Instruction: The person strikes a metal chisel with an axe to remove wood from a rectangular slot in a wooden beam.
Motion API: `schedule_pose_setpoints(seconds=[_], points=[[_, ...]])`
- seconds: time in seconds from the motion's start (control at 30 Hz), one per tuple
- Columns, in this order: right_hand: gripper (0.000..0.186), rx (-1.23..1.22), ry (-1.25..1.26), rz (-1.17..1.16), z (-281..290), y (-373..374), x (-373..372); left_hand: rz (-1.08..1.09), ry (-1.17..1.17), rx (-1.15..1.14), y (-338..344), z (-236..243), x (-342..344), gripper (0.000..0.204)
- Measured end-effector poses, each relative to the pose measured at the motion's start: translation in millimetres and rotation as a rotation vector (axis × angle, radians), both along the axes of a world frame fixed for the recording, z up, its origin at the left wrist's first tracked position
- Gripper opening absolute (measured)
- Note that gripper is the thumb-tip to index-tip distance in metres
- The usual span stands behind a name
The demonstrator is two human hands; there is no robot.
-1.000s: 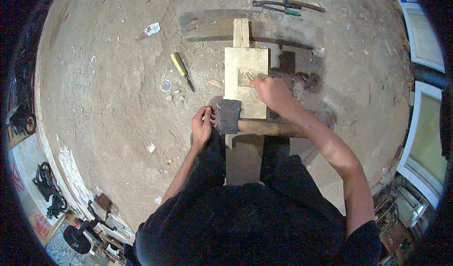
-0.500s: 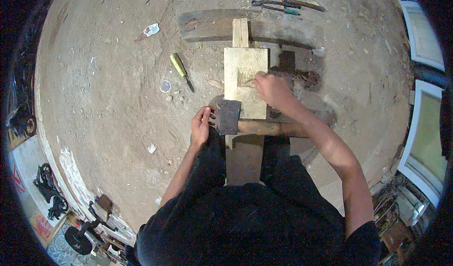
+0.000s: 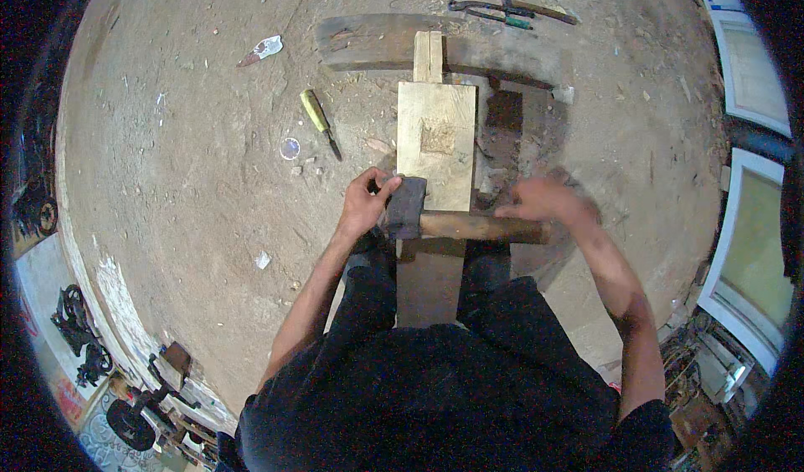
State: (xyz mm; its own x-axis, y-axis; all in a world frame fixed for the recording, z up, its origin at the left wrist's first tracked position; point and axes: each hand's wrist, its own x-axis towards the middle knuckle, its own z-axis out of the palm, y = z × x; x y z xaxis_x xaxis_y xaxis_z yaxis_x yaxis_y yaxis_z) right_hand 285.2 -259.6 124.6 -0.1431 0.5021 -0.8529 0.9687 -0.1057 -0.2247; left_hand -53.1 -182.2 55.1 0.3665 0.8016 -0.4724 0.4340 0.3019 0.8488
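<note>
The left hand [image 3: 365, 201] is touching the dark head [image 3: 405, 208] of the hammer [image 3: 452, 224] mid-frame, and the blurry right hand [image 3: 540, 200] is hovering by the handle [image 3: 502, 227]; I can't tell if either grip is closed. The pale board [image 3: 437, 169] is lying just above the handle, and a yellow chisel [image 3: 316, 113] is resting at upper left.

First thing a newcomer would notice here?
Probably the pale wooden block in the center, with a rough recess in its face. Next, the dark-headed tool across its near end, left hand at the head, blurred right hand near the handle. Then the yellow-handled chisel on the floor, left.
</note>
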Motion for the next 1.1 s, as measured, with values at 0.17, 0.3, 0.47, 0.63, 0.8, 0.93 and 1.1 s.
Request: schedule_pose_setpoints(seconds=[0.17,0.3,0.47,0.63,0.8,0.93,1.1], points=[[0.069,0.098,0.294,0.021,-28.2,-48.4,-22.1,-0.062,-0.031,0.039,-3.5,13.1,-6.0,0.019],[0.064,0.201,0.225,0.006,-22.4,-49.3,-38.9,-0.059,-0.025,0.053,-6.9,22.0,-6.3,0.014],[0.055,0.733,0.084,0.170,-38.6,-76.7,-65.6,-0.091,-0.015,0.060,-8.8,42.6,-4.4,0.017],[0.036,0.851,0.065,0.141,-44.4,-90.1,-72.4,-0.260,0.045,0.125,-6.4,51.5,-6.5,0.024],[0.064,0.778,0.148,0.147,-37.1,-98.7,-62.2,-0.427,-0.048,0.146,-5.5,57.9,-6.2,0.032],[0.062,0.820,0.201,0.165,-35.0,-104.6,-50.6,-0.427,-0.136,0.172,-12.7,53.0,-6.2,0.031],[0.029,0.718,0.113,0.208,-23.5,-100.8,-48.9,-0.384,-0.108,0.016,-18.8,58.5,-4.7,0.028]])
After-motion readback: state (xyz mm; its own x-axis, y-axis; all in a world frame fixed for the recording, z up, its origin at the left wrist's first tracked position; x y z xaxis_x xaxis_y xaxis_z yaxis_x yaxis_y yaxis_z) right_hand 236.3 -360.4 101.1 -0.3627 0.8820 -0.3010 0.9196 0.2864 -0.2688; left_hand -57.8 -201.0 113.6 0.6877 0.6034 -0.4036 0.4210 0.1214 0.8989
